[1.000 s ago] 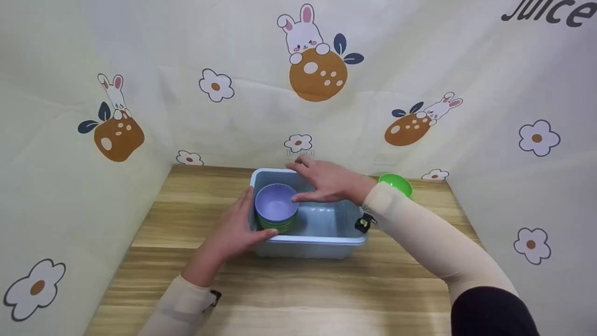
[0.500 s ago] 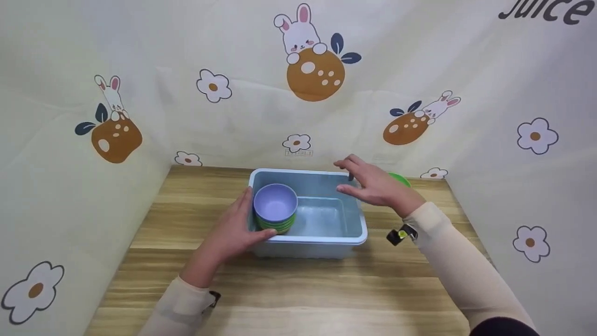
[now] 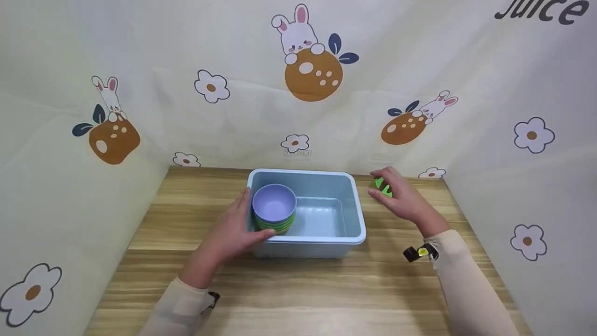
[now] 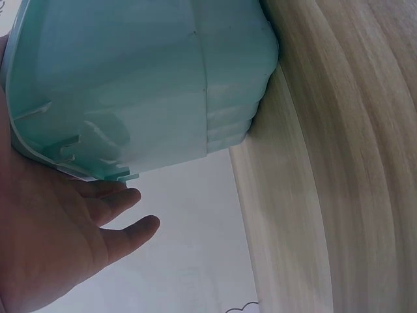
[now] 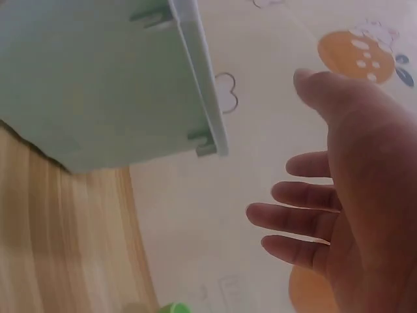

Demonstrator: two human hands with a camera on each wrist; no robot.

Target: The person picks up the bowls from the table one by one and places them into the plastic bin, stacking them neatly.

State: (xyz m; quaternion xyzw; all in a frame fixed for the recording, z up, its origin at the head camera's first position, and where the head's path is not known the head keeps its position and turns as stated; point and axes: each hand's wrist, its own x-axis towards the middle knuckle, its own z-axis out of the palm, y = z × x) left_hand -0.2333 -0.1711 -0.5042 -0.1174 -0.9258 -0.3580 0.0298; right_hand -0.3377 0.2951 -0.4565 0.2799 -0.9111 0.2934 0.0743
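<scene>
In the head view, a light blue plastic bin point(image 3: 308, 249) stands on the table. Inside its left end is a stack of bowls, a purple bowl point(image 3: 274, 203) on top of several green bowls point(image 3: 280, 227). My left hand point(image 3: 228, 233) rests across the front left corner, thumb over the front rim and fingers along the left side. The left wrist view shows its fingers extended by the bin's outer wall. To the right, my right hand point(image 3: 399, 196) is held over a bright green bowl point(image 3: 383, 187), which it mostly hides. In the right wrist view the fingers are spread, holding nothing.
The wood-grain table point(image 3: 298, 294) meets a printed cloth backdrop point(image 3: 242, 116) at the back and on both sides. A small black device point(image 3: 419, 252) is strapped at the right wrist.
My right hand has moved from over the bin, beside the purple bowl, rightward to the bright green bowl. My left hand, the bin and the stack keep their places.
</scene>
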